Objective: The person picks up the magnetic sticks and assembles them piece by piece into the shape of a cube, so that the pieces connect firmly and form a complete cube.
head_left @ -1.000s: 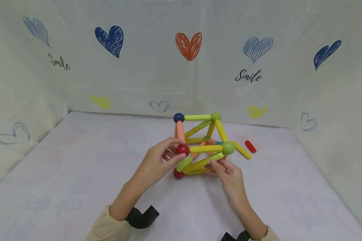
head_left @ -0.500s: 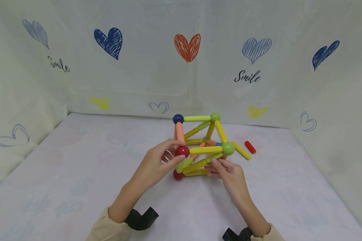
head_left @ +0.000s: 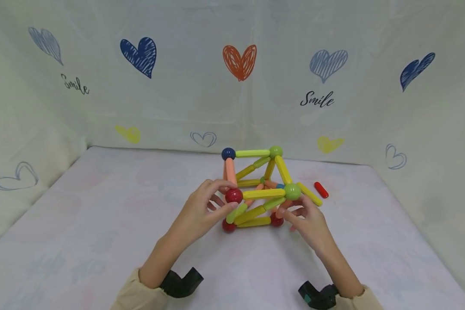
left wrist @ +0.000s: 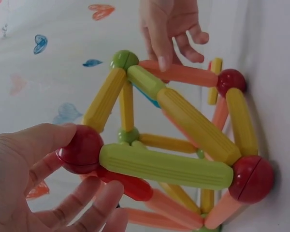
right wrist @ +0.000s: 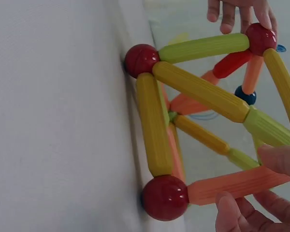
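A box-like frame of magnetic rods and balls stands on the table, with a yellow rod (head_left: 263,194) along its upper front. At its upper left front corner, my left hand (head_left: 199,211) pinches a red ball (head_left: 234,195) between thumb and fingers. My right hand (head_left: 311,221) is at the front right upright, thumb and fingers around an orange rod (right wrist: 232,187). That rod joins a lower red ball (right wrist: 165,198) to the green ball (head_left: 292,191) above. A two-piece yellow and light green diagonal (right wrist: 203,92) crosses the front face. A dark blue ball (head_left: 228,154) tops the back left corner.
To the right of the frame, a loose short red rod (head_left: 321,190) lies on the white table (head_left: 100,241), near a yellow rod (head_left: 311,194) partly behind the green ball. A curtain (head_left: 186,94) printed with hearts hangs behind the table.
My right hand has moved from the light green diagonal piece to the right, onto the orange upright, uncovering the lower right red ball. My left hand keeps its place on the upper red ball.
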The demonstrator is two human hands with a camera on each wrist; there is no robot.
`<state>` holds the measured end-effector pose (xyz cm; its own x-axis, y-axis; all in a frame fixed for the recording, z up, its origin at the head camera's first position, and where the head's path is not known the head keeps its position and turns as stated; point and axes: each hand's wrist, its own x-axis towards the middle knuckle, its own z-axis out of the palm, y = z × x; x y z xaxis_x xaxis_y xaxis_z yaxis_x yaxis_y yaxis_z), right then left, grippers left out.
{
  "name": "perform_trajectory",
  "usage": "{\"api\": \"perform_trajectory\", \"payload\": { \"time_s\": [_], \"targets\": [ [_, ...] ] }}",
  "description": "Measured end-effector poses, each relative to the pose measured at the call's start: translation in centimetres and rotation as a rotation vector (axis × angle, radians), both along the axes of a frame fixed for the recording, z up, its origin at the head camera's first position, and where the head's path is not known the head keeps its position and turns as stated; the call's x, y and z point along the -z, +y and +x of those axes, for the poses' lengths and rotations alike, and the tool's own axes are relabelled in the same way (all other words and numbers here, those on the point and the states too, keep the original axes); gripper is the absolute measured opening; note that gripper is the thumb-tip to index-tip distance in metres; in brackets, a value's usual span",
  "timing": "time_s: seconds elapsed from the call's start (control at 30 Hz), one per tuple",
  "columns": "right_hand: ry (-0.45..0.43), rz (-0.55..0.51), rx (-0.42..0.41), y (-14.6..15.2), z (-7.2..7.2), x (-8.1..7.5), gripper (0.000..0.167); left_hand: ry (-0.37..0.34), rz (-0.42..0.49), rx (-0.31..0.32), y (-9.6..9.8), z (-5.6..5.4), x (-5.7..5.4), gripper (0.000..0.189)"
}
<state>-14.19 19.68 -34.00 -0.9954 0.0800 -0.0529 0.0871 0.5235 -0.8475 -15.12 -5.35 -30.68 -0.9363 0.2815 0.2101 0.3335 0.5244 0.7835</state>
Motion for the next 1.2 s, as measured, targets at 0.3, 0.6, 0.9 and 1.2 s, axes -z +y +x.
{"api": "perform_trajectory", "payload": {
  "time_s": [0.3, 0.6, 0.9, 1.2],
  "targets": [
    [0.025, 0.068, -0.113, 0.0, 0.0, -0.1, 0.031, 0.009, -0.029, 0.033, -1.0, -0.1, -0.7, 0.035],
    [0.005, 0.111, -0.408, 1.5, 0.0, -0.9, 0.029, -0.032, -0.007, 0.127, -2.3, 0.1, -1.4, 0.027],
    [-0.165, 0.112, -0.179, 6.0, -1.8, -0.2, 0.047, -0.075, 0.04, 0.136, -2.1, 0.0, -1.2, 0.02],
    [-0.375, 0.066, 0.094, 10.2, -5.4, 1.8, 0.068, -0.116, 0.057, 0.143, -1.8, 0.3, -1.6, 0.021]
  ]
}}
